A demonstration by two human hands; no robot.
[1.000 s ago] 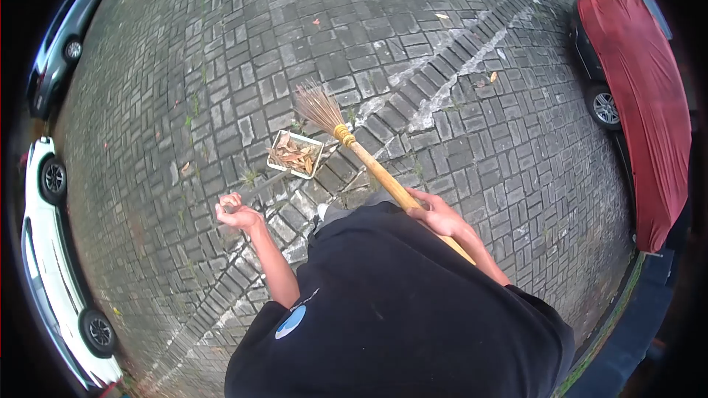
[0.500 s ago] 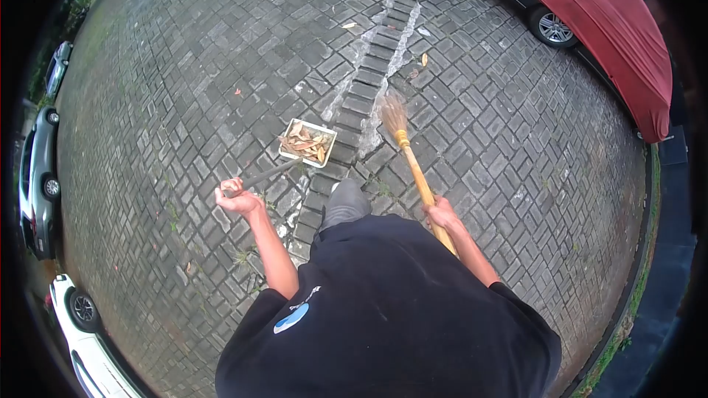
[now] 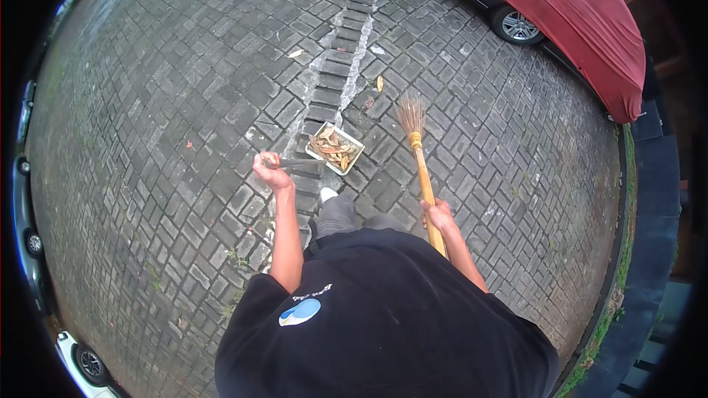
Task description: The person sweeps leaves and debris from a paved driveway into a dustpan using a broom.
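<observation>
My left hand [image 3: 273, 170] is closed round the end of a dark handle [image 3: 302, 163] that runs to a white dustpan [image 3: 355, 160]. Brown and yellow dry leaves [image 3: 333, 149] lie heaped in the pan. In my right hand [image 3: 438, 215] is the yellow wooden handle of a broom [image 3: 424, 174], with its thin bristles [image 3: 411, 114] pointing forward, to the right of the pan. A yellow leaf [image 3: 380, 84] lies on the paving ahead, and a pale leaf [image 3: 296, 54] is farther left.
Grey brick paving [image 3: 192, 88] spreads all around, crossed by a strip of bricks [image 3: 336, 68] with whitish edges. At the upper right stands a car under a red cover [image 3: 582, 22]. More cars [image 3: 89, 362] line the left edge; a grassy curb [image 3: 618, 287] runs along the right.
The dustpan and my left hand have shifted right in view, and the pan is turned. The broom's bristles are a little farther right. The view has swung, so the red-covered car appears farther left.
</observation>
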